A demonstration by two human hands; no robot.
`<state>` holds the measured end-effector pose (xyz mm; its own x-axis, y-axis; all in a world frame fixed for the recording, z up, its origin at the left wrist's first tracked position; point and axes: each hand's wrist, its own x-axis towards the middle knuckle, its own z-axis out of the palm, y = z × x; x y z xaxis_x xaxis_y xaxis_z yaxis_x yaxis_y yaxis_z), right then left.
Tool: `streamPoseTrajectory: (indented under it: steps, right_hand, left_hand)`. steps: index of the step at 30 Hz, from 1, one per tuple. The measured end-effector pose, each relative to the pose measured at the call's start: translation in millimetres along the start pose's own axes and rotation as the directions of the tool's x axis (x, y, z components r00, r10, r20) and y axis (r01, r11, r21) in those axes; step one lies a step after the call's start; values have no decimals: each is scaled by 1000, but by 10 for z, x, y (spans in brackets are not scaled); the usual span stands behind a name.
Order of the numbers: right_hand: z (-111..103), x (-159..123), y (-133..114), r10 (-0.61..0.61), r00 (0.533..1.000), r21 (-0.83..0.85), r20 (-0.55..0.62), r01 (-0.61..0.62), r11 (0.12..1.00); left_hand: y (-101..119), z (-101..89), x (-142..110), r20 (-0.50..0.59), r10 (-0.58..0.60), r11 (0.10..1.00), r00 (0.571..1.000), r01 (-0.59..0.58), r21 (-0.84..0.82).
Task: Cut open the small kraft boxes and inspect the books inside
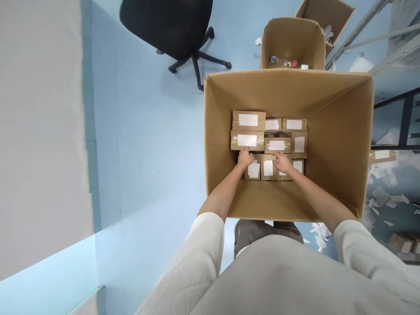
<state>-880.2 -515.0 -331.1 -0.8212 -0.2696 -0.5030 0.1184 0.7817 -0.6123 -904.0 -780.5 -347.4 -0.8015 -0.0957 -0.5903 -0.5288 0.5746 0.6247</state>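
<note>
I look down into a large open cardboard box (341, 131) on the floor. Its bottom holds several small brown parcels with white labels, such as one at the back left (248, 120) and one below it (247, 140). Both my arms reach deep inside. My left hand (245, 157) rests with curled fingers on the near edge of the labelled parcel and on an upright parcel (253, 169). My right hand (282, 162) lies with fingers closed over another upright parcel (268, 167) in the near row. Whether either hand grips a parcel is hard to make out.
A second, smaller open carton (292, 41) with small items stands just behind the big box, and a third (324, 13) behind that. A black office chair (177, 26) is at the back left. Metal shelving (393, 57) and scattered paper scraps (383, 192) lie right. A white tabletop (39, 131) fills the left.
</note>
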Motion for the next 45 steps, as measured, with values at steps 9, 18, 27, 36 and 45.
streamPoseTrajectory:
  steps: [9, 18, 27, 36, 45]
  right_hand:
    - [533, 1018, -113, -97, 994, -228, 49, 105, 968]
    - [825, 1312, -98, -181, 981, -228, 68, 192, 954]
    - [930, 1205, -18, -151, 985, -185, 80, 164, 969]
    - [955, 1193, -50, -187, 978, -201, 95, 203, 958]
    - [479, 673, -196, -48, 986, -357, 162, 104, 928]
  left_hand:
    - [-563, 186, 149, 62, -1, 971, 998, -13, 239]
    - [-658, 225, -17, 104, 35, 943, 994, -68, 326]
    - [-648, 313, -122, 148, 61, 918, 987, -114, 380]
    - [-648, 340, -178, 145, 42, 930, 988, -92, 357]
    - [-303, 19, -365, 229, 67, 740, 971, -203, 641]
